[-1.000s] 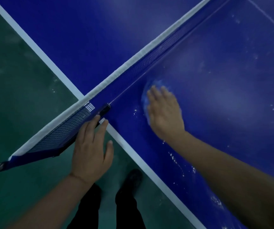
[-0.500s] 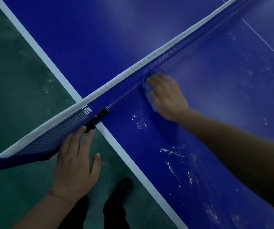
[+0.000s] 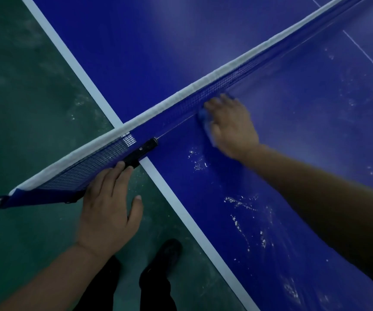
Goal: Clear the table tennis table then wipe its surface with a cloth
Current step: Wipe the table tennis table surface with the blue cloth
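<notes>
Right hand (image 3: 232, 129) flat, fingers straight, pressing light-blue cloth (image 3: 203, 118) on blue tabletop (image 3: 315, 122) beside net (image 3: 214, 93); left hand (image 3: 108, 212) relaxed, released, fingertips touching black net clamp (image 3: 139, 152) at 9 o'clock.

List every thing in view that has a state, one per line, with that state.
table: partly wiped, white specks on the near half
cloth: pressed flat on the table beside the net
net: stretched, in its clamp
net clamp: fixed on the table edge
right hand: flat on the cloth
left hand: fingers resting at the clamp

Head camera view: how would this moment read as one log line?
step: wiping | right hand: presses pale blue cloth on blue table beside net | left hand: rests at net clamp
</notes>
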`<move>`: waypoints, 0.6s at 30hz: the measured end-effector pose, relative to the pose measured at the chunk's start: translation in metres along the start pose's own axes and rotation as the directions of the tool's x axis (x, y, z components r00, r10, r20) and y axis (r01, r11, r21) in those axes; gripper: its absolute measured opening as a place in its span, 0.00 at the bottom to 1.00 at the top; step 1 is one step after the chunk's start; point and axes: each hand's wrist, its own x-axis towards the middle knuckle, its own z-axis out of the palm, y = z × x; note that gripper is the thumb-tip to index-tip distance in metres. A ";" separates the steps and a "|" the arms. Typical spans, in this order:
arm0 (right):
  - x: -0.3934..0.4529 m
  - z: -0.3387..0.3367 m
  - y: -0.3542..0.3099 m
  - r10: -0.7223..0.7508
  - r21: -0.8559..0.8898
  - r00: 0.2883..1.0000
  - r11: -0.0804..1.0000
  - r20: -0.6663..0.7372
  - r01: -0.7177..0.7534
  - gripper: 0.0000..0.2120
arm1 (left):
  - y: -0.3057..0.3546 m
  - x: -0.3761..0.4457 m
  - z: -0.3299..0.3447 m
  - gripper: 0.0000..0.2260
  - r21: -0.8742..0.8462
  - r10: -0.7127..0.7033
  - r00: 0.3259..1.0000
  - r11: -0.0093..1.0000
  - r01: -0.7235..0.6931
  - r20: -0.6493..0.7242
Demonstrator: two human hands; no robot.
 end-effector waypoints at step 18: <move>-0.078 0.019 -0.104 -0.247 0.136 0.958 0.964 0.147 0.228 0.21 | -0.008 -0.002 -0.005 0.28 -0.079 0.035 0.999 0.996 -0.032 0.039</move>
